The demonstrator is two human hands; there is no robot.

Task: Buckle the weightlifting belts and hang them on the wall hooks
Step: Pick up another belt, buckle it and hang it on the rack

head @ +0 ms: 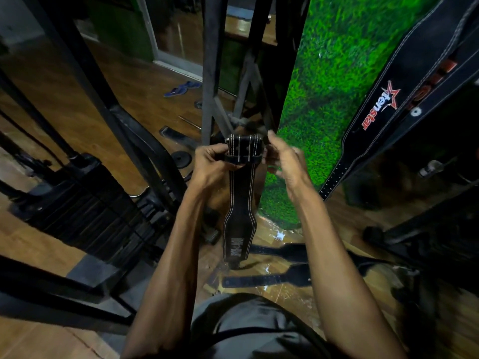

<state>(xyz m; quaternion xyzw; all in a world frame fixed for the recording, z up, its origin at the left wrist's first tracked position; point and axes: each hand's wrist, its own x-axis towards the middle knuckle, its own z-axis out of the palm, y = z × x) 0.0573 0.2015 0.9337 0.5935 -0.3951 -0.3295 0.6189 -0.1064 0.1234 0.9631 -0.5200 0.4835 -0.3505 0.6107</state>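
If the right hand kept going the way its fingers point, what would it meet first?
Most likely the folded top of the black leather weightlifting belt: the right hand points left toward it, fingertips about touching. Depth is unclear.

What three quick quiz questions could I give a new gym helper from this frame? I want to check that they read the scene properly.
1. True or false: both hands are at the buckle end of the black belt.
2. Where does the belt with the red star logo hang: A) against the grass-patterned wall, B) on the floor?
3. How many belts lie on the floor below the hands?

Key
1. True: left hand and right hand hold its top.
2. A.
3. Two: upper floor belt, lower floor belt.
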